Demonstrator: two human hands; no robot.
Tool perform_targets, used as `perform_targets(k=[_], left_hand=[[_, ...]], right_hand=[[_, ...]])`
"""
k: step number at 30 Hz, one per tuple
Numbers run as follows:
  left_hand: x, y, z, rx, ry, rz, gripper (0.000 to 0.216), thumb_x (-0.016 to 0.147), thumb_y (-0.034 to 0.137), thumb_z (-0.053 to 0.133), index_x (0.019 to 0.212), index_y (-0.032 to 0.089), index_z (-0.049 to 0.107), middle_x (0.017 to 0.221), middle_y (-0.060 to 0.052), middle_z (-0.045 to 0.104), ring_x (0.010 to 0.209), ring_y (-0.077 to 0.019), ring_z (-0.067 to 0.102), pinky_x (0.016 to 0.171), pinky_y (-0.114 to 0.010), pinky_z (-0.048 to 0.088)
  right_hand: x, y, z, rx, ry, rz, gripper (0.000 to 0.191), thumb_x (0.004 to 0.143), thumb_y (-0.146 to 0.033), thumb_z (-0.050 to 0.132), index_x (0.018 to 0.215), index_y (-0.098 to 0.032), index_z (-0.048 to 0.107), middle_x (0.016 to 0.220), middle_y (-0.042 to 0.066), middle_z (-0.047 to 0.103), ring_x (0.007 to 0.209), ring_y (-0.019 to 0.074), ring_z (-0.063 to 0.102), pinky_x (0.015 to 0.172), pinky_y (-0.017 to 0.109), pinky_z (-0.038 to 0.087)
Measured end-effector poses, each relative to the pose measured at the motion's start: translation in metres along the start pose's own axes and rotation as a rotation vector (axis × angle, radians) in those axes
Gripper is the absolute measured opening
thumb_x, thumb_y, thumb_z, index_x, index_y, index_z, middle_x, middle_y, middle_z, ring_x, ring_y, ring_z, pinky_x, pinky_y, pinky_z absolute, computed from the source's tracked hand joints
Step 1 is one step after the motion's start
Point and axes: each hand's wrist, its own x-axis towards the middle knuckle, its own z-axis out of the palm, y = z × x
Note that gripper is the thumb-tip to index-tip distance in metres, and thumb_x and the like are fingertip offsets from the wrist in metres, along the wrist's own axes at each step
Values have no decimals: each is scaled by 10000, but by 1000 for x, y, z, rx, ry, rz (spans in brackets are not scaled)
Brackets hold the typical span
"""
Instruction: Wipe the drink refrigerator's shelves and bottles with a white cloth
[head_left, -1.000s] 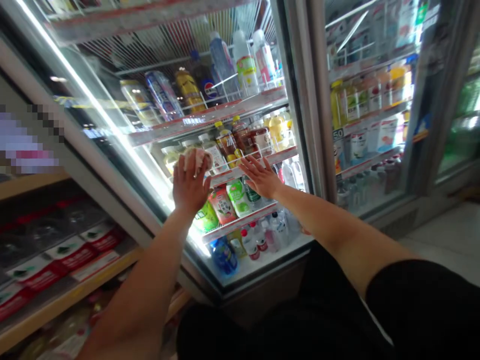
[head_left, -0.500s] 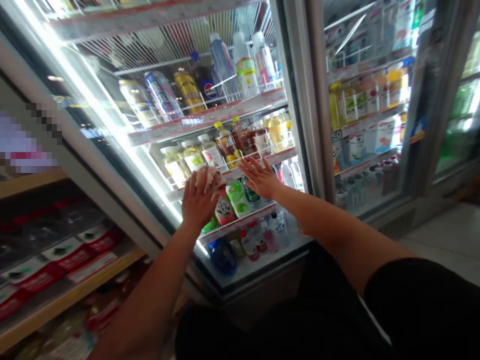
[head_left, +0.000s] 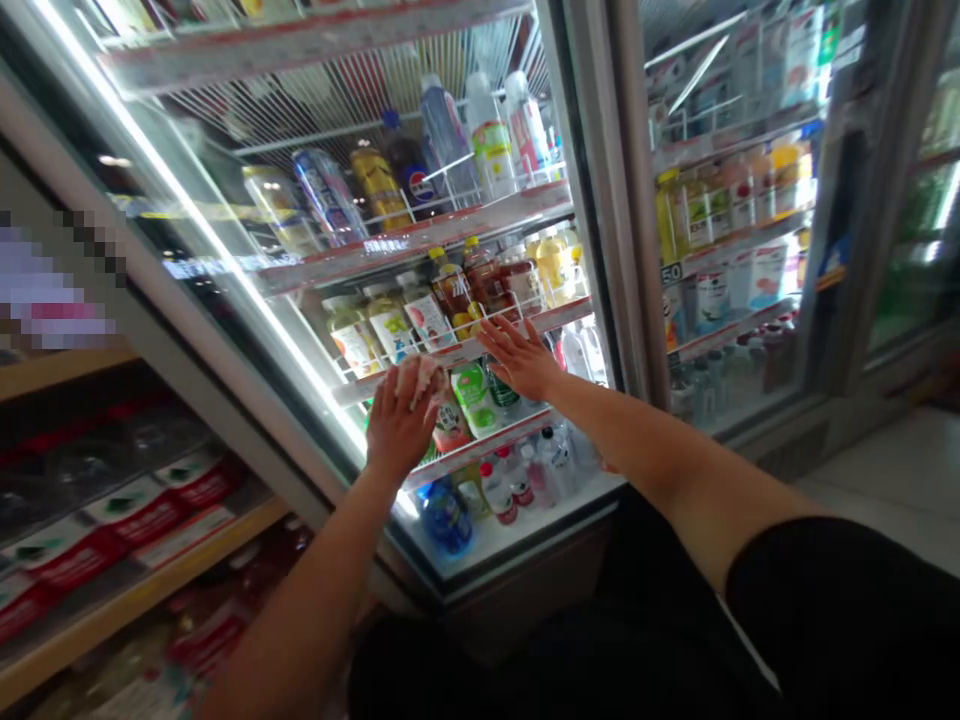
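Observation:
Both arms reach toward the glass door (head_left: 296, 300) of a lit drinks fridge. My left hand (head_left: 397, 420) presses a crumpled pale cloth (head_left: 430, 378) flat against the glass, in front of the lower shelves. Up and to the right, my right hand (head_left: 519, 358) lies with spread fingers on the glass and holds nothing. Behind the door, a row of juice and tea bottles (head_left: 454, 288) stands just above the hands. A green-and-white drink bottle (head_left: 474, 398) shows between them, one shelf lower.
A second glass-door fridge (head_left: 709, 215) with bottles stands to the right. At the left, wooden shelving (head_left: 150, 575) carries red-and-white packs (head_left: 124, 505). A blue bottle (head_left: 448, 518) is on the fridge floor. Pale floor tiles (head_left: 885, 470) show at the right.
My left hand has slid a little way down the glass with the cloth. The right hand stays in nearly the same place.

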Motion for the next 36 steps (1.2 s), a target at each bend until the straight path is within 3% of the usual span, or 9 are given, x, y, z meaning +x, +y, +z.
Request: perform_targets(k=[3, 7, 9, 14, 18, 23, 30, 32, 36], left_hand=[[-5, 6, 0, 14, 40, -39, 572, 1023, 325, 530, 1578, 215, 448, 1710, -88, 180, 1582, -376, 97, 1306, -617, 197], [-49, 26, 15, -1, -133, 183, 521, 990, 277, 584, 1509, 291, 542, 1615, -88, 417, 1552, -342, 250, 1261, -590, 340], [-58, 22, 18, 18, -137, 215, 521, 985, 253, 587, 1502, 310, 549, 1600, -86, 442, 1538, -327, 292, 1258, -561, 356], [-20, -16, -4, 48, 89, -26, 745, 980, 247, 593, 1649, 289, 269, 1709, -101, 157, 1581, -352, 126, 1274, -615, 270], [-22, -16, -6, 72, 104, -63, 784, 1007, 281, 577, 1669, 256, 158, 1725, -103, 22, 1592, -362, 49, 1288, -616, 216], [-57, -9, 8, 67, 16, 67, 754, 1000, 275, 603, 1657, 284, 233, 1720, -95, 128, 1589, -347, 112, 1281, -564, 275], [14, -52, -27, 18, 164, -152, 692, 1030, 338, 524, 1657, 245, 248, 1734, -83, 84, 1600, -353, 69, 1306, -612, 164], [16, -44, -27, 8, 160, -163, 667, 1039, 338, 492, 1655, 227, 261, 1733, -93, 94, 1602, -346, 57, 1307, -613, 149], [-9, -20, -11, -29, 37, -50, 617, 1030, 366, 515, 1617, 243, 371, 1727, -95, 136, 1601, -338, 69, 1295, -598, 202]], right_hand=[[1, 0, -1, 4, -21, -2, 666, 1050, -322, 421, 1667, -287, 170, 1719, 28, 261, 1615, 247, 159, 1314, 593, 79], [1, 1, -2, 24, -19, 1, 629, 1057, -335, 411, 1657, -281, 227, 1715, 35, 272, 1612, 237, 174, 1314, 593, 72], [1, 1, -1, 25, -13, -1, 611, 1060, -344, 411, 1648, -275, 262, 1708, 41, 291, 1608, 236, 193, 1315, 588, 72], [0, 1, 0, 1, -5, 2, 607, 1060, -344, 420, 1644, -260, 278, 1710, 41, 288, 1610, 236, 180, 1320, 572, 72], [-1, 1, 0, -4, 2, -11, 624, 1061, -335, 416, 1655, -257, 239, 1718, 38, 263, 1615, 243, 154, 1317, 586, 46], [-1, 1, 1, -3, 8, -17, 650, 1057, -335, 420, 1663, -264, 195, 1713, 45, 271, 1614, 255, 163, 1311, 607, 73], [-1, 1, 2, 0, 9, -7, 659, 1054, -332, 428, 1665, -273, 186, 1715, 46, 272, 1614, 253, 159, 1312, 595, 54], [-1, 1, 1, 8, 16, -10, 668, 1053, -327, 430, 1666, -278, 171, 1717, 47, 269, 1615, 257, 157, 1310, 603, 52], [-1, 1, 1, 22, 17, -21, 671, 1051, -321, 433, 1667, -272, 170, 1713, 53, 276, 1614, 264, 162, 1308, 611, 80]])
